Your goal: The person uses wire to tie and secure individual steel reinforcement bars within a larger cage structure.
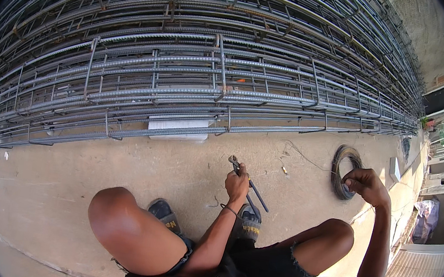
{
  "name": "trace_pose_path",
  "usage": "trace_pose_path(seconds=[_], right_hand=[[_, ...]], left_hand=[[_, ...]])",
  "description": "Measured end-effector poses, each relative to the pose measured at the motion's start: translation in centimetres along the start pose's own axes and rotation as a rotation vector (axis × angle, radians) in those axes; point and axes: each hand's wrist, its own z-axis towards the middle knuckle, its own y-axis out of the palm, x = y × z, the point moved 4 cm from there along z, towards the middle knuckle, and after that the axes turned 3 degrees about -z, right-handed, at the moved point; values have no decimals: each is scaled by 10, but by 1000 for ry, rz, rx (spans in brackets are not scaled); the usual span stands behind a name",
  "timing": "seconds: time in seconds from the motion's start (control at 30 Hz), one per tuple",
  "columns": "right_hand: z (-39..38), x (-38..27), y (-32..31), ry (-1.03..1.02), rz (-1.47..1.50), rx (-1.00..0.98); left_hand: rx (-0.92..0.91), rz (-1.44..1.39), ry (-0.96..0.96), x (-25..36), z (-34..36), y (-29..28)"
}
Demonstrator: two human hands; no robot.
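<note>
My left hand (236, 186) is closed around a pair of pincers (234, 164). Their jaws point away from me and their long handles stick out on the near side, toward my foot. Off to the right, my right hand (368, 186) has its fingers pinched together at the near right edge of a coil of thin dark wire (335, 173). The fingertips overlap the coil, and how much wire lies between them is partly hidden. A loose strand of wire (308, 158) runs from the coil leftward over the concrete.
A tall stack of steel rebar cages (203, 64) spans the far side. A pale flat block (179, 127) lies partly under its lowest bars. My sandalled feet (250, 222) rest on the concrete floor (62, 174). A light block (395, 169) and buildings stand at right.
</note>
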Motion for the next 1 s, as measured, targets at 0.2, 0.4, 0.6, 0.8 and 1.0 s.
trace_pose_path(seconds=[0.2,0.4,0.6,0.8,1.0], right_hand=[[45,85,98,31,265,-82],[70,162,227,-90,606,-181],[72,155,274,-144,729,-112],[57,157,277,-156,759,-73],[52,162,269,-71,855,-96]], left_hand=[[363,371,833,44,-30,-41],[500,838,1242,122,-18,-97],[79,1312,1057,148,27,-86],[84,838,724,162,34,-90],[106,633,644,158,27,-92]])
